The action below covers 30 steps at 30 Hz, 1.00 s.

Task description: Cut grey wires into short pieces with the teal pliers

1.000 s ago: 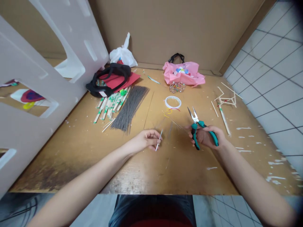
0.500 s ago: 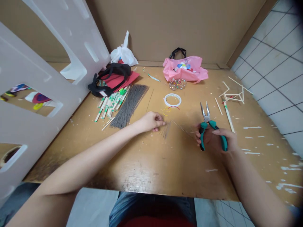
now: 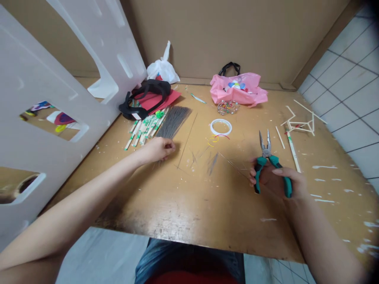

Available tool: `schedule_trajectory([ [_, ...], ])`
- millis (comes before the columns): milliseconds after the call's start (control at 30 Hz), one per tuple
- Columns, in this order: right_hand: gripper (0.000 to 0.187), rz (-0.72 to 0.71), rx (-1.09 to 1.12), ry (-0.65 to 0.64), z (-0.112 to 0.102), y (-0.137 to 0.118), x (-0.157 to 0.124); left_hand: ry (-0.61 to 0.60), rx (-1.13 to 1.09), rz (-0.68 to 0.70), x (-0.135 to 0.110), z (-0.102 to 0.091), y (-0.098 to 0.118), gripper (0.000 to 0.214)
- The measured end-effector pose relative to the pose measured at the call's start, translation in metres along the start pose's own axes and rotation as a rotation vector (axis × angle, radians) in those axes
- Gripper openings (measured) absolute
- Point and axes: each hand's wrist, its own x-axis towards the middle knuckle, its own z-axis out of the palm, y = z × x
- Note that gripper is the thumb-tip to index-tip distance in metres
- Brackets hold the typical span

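White panel (image 3: 59, 83): stands slanted, far left of the tape ring (image 3: 220, 127); it walls off the table's (image 3: 207, 213) left edge and leaves no room on that side.
Left arm: crosses the near table edge from the lower left and runs bare towards the wire bundle (image 3: 174, 120), low over the board.
Left hand (image 3: 156, 149): left of the tape ring and nearer the person, palm down, knuckles up. The fingers are curled in over the bundle's near end; whether they pinch a wire I cannot tell.
Wire bundle: grey, straight, fanned, left of the tape ring, just beside the green-tipped sticks (image 3: 145, 128).
Open board: a wide bare stretch lies nearer than the tape ring, between the two hands, down to the near edge.
Loose wires (image 3: 213, 162): a few thin strands just nearer than the tape ring, in that open stretch.
Pink bag (image 3: 237, 91): beyond the tape ring, against the cardboard back wall (image 3: 225, 35).
Pliers (image 3: 268, 157): right of the tape ring and nearer, nose pointing away, tips slightly apart.
Right hand (image 3: 278, 182): wrapped round both teal handles, thumb on top, fingers closed beneath, raised just off the board.
Stick frame (image 3: 299, 123): far right of the tape ring, close to the table's right edge.
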Motion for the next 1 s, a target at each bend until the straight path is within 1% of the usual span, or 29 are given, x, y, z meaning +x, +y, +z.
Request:
schedule_trajectory([
  [67,0.042,-0.023,-0.014,-0.005,0.001,0.0,0.001,0.001,0.099,0.081,-0.004,-0.001,0.0,0.017],
  [133,0.042,-0.056,-0.096,0.035,0.003,0.0,0.002,0.03,0.19,0.182,-0.006,-0.001,0.001,0.019],
  [167,0.042,-0.08,-0.193,0.101,0.005,0.0,0.002,0.045,0.232,0.229,-0.006,0.0,0.002,0.02],
  [200,0.042,-0.11,-0.335,0.208,0.006,0.0,0.002,0.053,0.27,0.272,-0.005,0.0,0.002,0.021],
  [267,0.044,-0.168,-0.7,0.468,0.007,0.0,0.003,0.059,0.334,0.326,-0.004,0.0,0.002,0.023],
  [300,0.045,-0.183,-0.873,0.577,0.007,0.0,0.004,0.062,0.362,0.334,-0.004,0.0,0.002,0.024],
  [333,0.045,-0.185,-1.015,0.655,0.006,0.001,0.006,0.067,0.385,0.334,-0.004,0.0,0.002,0.025],
  [367,0.044,-0.18,-1.119,0.695,0.004,0.002,0.008,0.071,0.405,0.33,-0.004,-0.001,0.001,0.025],
  [433,0.044,-0.168,-1.248,0.704,-0.001,0.006,0.013,0.075,0.427,0.319,-0.005,-0.002,0.0,0.025],
  [533,0.045,-0.188,-1.373,0.67,-0.011,0.015,0.021,0.065,0.405,0.318,-0.006,-0.001,0.003,0.023],
  [600,0.045,-0.211,-1.421,0.654,-0.015,0.02,0.024,0.072,0.383,0.327,-0.005,0.002,0.011,0.022],
  [667,0.044,-0.226,-1.453,0.651,-0.016,0.024,0.025,0.086,0.396,0.344,-0.002,0.008,0.024,0.022],
  [733,0.043,-0.217,-1.48,0.649,-0.015,0.025,0.026,0.078,0.46,0.361,0.002,0.018,0.042,0.023],
  [800,0.043,-0.206,-1.502,0.643,-0.013,0.025,0.026,0.045,0.531,0.347,0.008,0.03,0.062,0.024],
  [867,0.044,-0.205,-1.516,0.647,-0.012,0.025,0.026,0.047,0.602,0.31,0.012,0.044,0.078,0.027],
  [933,0.045,-0.205,-1.52,0.653,-0.013,0.026,0.027,0.042,0.633,0.238,0.017,0.058,0.089,0.028],
  [1000,0.046,-0.204,-1.525,0.665,-0.016,0.027,0.027,0.037,0.637,0.205,0.021,0.069,0.094,0.03],
])
